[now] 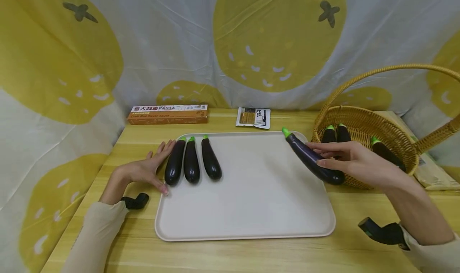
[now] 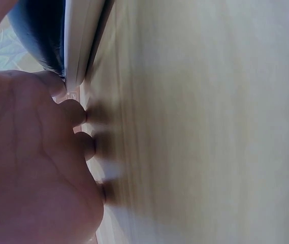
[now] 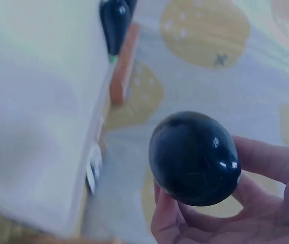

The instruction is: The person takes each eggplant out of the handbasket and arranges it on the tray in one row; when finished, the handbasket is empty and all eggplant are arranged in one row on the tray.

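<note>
Over the right side of a white tray (image 1: 251, 213), my right hand (image 1: 359, 163) holds an eggplant (image 1: 305, 155) between thumb and fingers, its green stem pointing up and away. In the right wrist view the round dark end of that eggplant (image 3: 192, 160) faces the camera. Three more eggplants lie side by side at the tray's left: one at the edge (image 1: 175, 165), one beside it (image 1: 191, 165), and one slightly apart (image 1: 211, 161). My left hand (image 1: 145, 171) rests with spread fingers at the tray's left edge, thumb at the rim, close to the outermost eggplant.
A wicker basket (image 1: 388, 125) with a tall handle stands at the right, with several eggplants inside. Behind the tray lie a pasta box (image 1: 167, 115) and a small sachet (image 1: 253, 117). A pale packet (image 1: 436, 171) lies beside the basket. Patterned cloth (image 1: 172, 45) hangs behind the wooden table.
</note>
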`<state>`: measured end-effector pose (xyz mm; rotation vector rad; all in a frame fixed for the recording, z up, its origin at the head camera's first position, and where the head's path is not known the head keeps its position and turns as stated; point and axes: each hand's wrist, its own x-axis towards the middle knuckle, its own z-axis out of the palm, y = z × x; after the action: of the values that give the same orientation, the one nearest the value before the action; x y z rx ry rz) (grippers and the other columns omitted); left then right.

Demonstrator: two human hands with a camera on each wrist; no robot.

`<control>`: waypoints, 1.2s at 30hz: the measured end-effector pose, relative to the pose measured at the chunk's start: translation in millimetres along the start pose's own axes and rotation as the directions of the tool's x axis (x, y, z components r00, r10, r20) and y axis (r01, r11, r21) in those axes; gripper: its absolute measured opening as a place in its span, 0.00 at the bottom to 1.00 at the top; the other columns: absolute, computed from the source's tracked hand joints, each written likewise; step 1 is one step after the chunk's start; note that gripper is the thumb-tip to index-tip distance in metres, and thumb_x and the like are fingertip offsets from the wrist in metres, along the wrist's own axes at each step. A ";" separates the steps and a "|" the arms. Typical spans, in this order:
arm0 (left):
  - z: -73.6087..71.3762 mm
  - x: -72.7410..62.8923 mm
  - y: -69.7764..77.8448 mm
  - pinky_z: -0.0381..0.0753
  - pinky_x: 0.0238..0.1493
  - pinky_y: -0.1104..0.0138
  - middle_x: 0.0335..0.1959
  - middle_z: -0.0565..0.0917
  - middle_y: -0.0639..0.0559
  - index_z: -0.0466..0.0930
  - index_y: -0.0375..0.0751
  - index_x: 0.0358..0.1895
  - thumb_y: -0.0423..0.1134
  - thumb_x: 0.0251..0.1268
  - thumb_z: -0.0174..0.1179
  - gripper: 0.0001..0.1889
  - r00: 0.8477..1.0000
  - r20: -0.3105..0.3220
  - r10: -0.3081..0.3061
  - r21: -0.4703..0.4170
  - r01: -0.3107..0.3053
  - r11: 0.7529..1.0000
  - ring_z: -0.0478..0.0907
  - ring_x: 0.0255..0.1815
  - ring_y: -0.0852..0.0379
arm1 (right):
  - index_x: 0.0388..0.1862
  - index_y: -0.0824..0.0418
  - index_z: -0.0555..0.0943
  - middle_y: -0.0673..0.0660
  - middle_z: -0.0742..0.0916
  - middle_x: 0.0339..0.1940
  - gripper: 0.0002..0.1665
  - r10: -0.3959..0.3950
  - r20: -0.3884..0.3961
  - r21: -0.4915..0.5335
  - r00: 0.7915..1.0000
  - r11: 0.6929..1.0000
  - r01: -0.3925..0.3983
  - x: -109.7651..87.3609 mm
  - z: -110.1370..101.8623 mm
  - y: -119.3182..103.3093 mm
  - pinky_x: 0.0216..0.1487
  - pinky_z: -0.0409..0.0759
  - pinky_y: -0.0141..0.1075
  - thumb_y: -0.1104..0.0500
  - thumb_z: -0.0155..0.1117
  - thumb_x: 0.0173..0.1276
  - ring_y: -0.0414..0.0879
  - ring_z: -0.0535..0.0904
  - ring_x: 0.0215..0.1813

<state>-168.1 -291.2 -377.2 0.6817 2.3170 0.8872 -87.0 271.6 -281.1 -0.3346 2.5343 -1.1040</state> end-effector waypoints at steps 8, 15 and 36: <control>1.3 0.6 -0.3 0.14 0.73 0.28 0.84 0.18 0.37 0.23 0.45 0.84 0.48 0.39 0.85 0.81 1.000 -0.007 0.003 0.014 -0.003 1.000 0.09 0.81 0.32 | 0.77 0.50 0.74 0.59 0.78 0.76 0.31 -0.032 0.050 0.151 0.998 0.988 0.024 62.1 47.9 -35.9 0.60 0.80 0.40 0.53 0.64 0.77 0.56 0.80 0.67; 2.1 0.9 2.9 0.15 0.73 0.28 0.83 0.18 0.37 0.23 0.44 0.84 0.47 0.38 0.85 0.81 1.000 -0.014 0.005 0.035 -0.004 0.999 0.10 0.81 0.32 | 0.75 0.56 0.75 0.65 0.81 0.71 0.30 -0.036 0.078 0.253 0.996 0.967 0.015 105.1 83.3 -51.3 0.69 0.78 0.49 0.57 0.65 0.75 0.57 0.80 0.69; 2.6 0.5 2.2 0.15 0.73 0.28 0.83 0.18 0.37 0.22 0.45 0.84 0.47 0.38 0.86 0.81 1.000 -0.018 0.001 0.039 0.000 0.999 0.11 0.81 0.31 | 0.74 0.61 0.76 0.67 0.86 0.62 0.30 0.111 0.042 0.363 0.993 0.924 -0.119 167.0 162.4 -81.9 0.72 0.76 0.47 0.61 0.64 0.74 0.54 0.84 0.64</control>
<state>-166.2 -288.4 -377.3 0.6937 2.3560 0.8537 -166.1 51.7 -360.9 -0.0955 2.2335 -1.4796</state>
